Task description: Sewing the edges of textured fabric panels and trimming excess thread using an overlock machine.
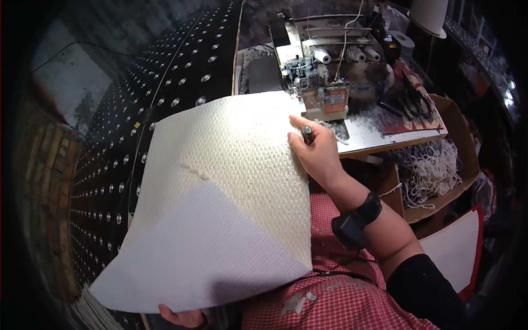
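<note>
A large cream woven mat [253,159] with a chunky texture stretches from the sewing machine back to my lap. Its near left part is folded over and shows a smoother, pale grey-white underside [209,247]. My right hand [319,151] is at the mat's right edge, close to the machine's front, with thumb and forefinger against the fabric. A small dark cylindrical tool [308,134] pokes out of that hand; its kind is unclear. At the bottom, my left hand [184,317] grips the mat's lower edge, mostly hidden beneath it. The overlock sewing machine [327,71] meets the mat's far edge.
Thread cones [429,16] stand at the upper right. Pliers-like tools [415,96] lie on the white worktable [396,132]. Below is a cardboard box [456,190] of yarn scraps [432,170]. A black studded surface [181,77] runs along the left.
</note>
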Action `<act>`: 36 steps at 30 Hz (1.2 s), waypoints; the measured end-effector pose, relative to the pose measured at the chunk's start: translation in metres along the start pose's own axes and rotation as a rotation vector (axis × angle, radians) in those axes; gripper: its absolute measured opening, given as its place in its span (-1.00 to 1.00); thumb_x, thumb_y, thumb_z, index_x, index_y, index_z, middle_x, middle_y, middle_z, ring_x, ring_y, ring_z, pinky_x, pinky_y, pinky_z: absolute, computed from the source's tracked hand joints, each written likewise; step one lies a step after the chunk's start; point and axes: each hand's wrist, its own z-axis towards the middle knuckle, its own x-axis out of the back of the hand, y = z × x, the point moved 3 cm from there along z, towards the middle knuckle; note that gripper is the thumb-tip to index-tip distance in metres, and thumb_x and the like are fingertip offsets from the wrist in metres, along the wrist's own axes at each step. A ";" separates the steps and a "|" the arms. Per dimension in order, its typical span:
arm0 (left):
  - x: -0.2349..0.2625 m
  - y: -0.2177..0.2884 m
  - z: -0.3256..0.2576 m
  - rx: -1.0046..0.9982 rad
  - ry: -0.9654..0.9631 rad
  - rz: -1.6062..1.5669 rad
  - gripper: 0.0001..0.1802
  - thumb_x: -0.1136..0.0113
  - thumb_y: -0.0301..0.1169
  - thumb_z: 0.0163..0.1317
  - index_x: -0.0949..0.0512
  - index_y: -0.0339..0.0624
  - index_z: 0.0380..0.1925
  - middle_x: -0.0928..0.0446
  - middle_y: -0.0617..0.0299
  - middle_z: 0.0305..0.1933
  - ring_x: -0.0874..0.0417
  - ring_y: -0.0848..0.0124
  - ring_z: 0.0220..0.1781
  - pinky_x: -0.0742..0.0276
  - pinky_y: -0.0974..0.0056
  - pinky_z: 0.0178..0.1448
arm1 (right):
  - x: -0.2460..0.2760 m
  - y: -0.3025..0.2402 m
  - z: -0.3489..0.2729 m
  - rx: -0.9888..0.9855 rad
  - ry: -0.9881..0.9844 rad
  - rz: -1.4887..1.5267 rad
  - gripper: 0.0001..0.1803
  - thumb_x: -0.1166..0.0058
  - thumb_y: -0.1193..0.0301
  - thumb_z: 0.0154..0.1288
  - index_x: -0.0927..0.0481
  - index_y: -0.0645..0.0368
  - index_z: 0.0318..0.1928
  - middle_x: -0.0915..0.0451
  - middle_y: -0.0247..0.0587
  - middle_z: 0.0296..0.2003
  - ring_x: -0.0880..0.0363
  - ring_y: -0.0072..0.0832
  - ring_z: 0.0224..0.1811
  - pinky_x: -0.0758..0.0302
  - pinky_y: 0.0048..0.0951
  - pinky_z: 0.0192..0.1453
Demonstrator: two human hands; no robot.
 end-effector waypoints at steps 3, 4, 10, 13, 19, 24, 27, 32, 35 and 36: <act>0.016 0.001 -0.019 0.014 0.070 -0.005 -0.20 0.01 0.02 0.05 -0.13 -0.31 0.19 -0.19 0.01 0.22 -0.20 0.10 0.24 -0.16 -0.03 0.23 | 0.004 0.017 -0.006 -0.009 0.030 0.078 -0.63 -0.08 0.46 0.09 -0.52 0.26 -0.04 -0.55 -0.34 -0.57 -0.28 -0.76 -0.66 -0.26 -0.65 -0.55; 0.022 -0.001 -0.021 0.016 0.070 -0.005 -0.20 0.01 0.02 0.05 -0.13 -0.31 0.19 -0.19 0.01 0.22 -0.20 0.10 0.24 -0.16 -0.03 0.23 | 0.005 0.019 -0.006 -0.010 0.030 0.076 -0.63 -0.08 0.46 0.09 -0.52 0.26 -0.04 -0.55 -0.34 -0.57 -0.28 -0.76 -0.66 -0.26 -0.65 -0.55; 0.013 -0.022 -0.009 -0.062 -0.012 0.096 -0.18 -0.01 -0.01 0.02 -0.14 -0.36 0.18 -0.15 0.02 0.26 -0.19 0.09 0.25 -0.12 0.01 0.26 | 0.010 0.025 0.001 -0.007 0.058 0.088 -0.63 -0.07 0.45 0.12 -0.50 0.25 -0.02 -0.55 -0.33 -0.56 -0.22 -0.77 -0.67 -0.22 -0.65 -0.57; -0.016 -0.038 -0.003 -0.029 -0.025 0.056 -0.17 -0.10 -0.09 0.01 -0.08 -0.30 0.22 -0.17 0.05 0.26 -0.18 0.12 0.26 -0.09 0.03 0.31 | 0.009 0.026 -0.015 -0.025 -0.049 0.084 -0.59 -0.05 0.43 0.14 -0.46 0.24 0.04 -0.60 -0.19 -0.40 -0.42 -0.70 -0.52 -0.37 -0.65 -0.40; -0.039 -0.059 0.035 -0.029 -0.004 0.072 -0.17 -0.18 -0.18 -0.02 -0.08 -0.27 0.23 -0.19 0.09 0.25 -0.20 0.15 0.26 -0.10 0.03 0.31 | 0.023 0.008 -0.071 -0.017 -0.431 0.132 -0.21 -0.17 0.49 0.09 -0.06 0.08 0.31 -0.39 0.06 0.08 -0.38 -0.42 0.11 -0.33 -0.44 0.15; -0.034 -0.067 0.061 0.100 -0.083 0.024 -0.14 -0.30 -0.20 -0.07 -0.12 -0.26 0.21 -0.22 0.11 0.23 -0.22 0.19 0.26 -0.07 0.03 0.33 | 0.027 0.007 -0.079 -0.105 -0.629 0.241 -0.12 -0.21 0.50 0.04 0.00 0.03 0.33 -0.31 -0.03 0.16 -0.29 -0.40 0.19 -0.26 -0.43 0.22; -0.070 -0.068 0.069 0.119 -0.192 -0.114 -0.02 -0.36 -0.01 -0.16 -0.12 -0.22 0.22 -0.17 0.13 0.27 -0.15 0.17 0.29 -0.03 -0.01 0.34 | 0.027 0.009 -0.092 -0.190 -0.688 0.335 -0.11 -0.20 0.49 0.06 0.05 0.09 0.34 -0.24 0.00 0.20 -0.21 -0.39 0.24 -0.17 -0.41 0.28; -0.052 -0.061 0.068 0.169 -0.542 -0.325 0.13 0.04 0.42 -0.14 0.06 -0.08 0.30 0.05 0.14 0.37 -0.01 0.07 0.35 -0.01 -0.02 0.36 | 0.029 -0.006 -0.111 -0.124 -0.694 0.295 -0.11 -0.15 0.46 0.13 0.15 0.23 0.33 0.00 0.00 0.31 0.02 -0.34 0.35 -0.01 -0.41 0.34; -0.057 -0.049 0.069 0.017 -0.384 -0.167 -0.07 0.12 0.31 0.06 -0.03 -0.09 0.28 -0.03 0.15 0.35 -0.09 0.09 0.32 -0.07 0.02 0.34 | 0.029 -0.006 -0.116 -0.112 -0.630 0.296 -0.14 -0.13 0.48 0.14 0.13 0.23 0.33 -0.02 0.01 0.30 -0.01 -0.35 0.33 -0.02 -0.42 0.34; -0.066 -0.044 0.070 0.011 -0.375 -0.162 -0.07 0.12 0.31 0.06 -0.03 -0.09 0.28 -0.03 0.15 0.35 -0.09 0.09 0.32 -0.07 0.02 0.34 | 0.028 -0.008 -0.115 -0.112 -0.640 0.301 -0.14 -0.13 0.48 0.14 0.13 0.23 0.33 -0.02 0.01 0.30 -0.01 -0.35 0.33 -0.02 -0.42 0.34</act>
